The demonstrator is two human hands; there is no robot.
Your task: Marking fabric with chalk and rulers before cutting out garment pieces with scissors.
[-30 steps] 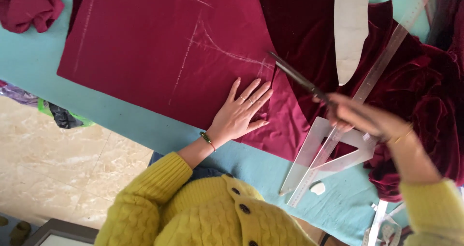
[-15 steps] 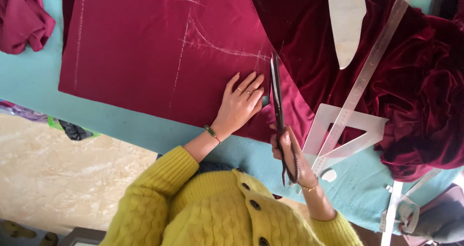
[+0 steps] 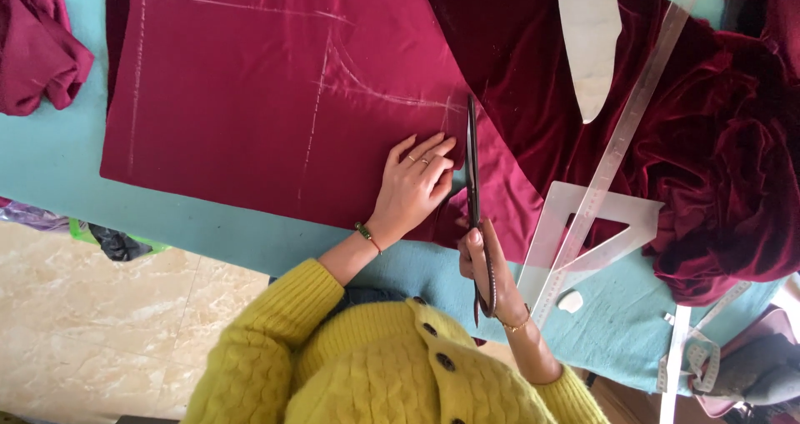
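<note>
Maroon fabric (image 3: 250,99), marked with pale chalk lines, lies flat on the turquoise worktop (image 3: 50,166) straight in front of me, its near edge just above my yellow sweater (image 3: 375,366). To its right a darker velvet heap (image 3: 717,141) piles up, with a long clear ruler (image 3: 633,116) slanting across it, a white curved template (image 3: 590,41) resting on top and a clear set square (image 3: 583,241) at its near edge. A crumpled scrap of the same maroon cloth (image 3: 37,53) sits at the far left. My left hand (image 3: 414,187) presses flat on the fabric, fingers spread. My right hand (image 3: 482,261) is wrapped around the handles of the dark scissors (image 3: 473,182), whose blades point away from me along the fabric's right edge, just beside my left fingertips. A small white chalk piece (image 3: 571,301) lies near the set square.
</note>
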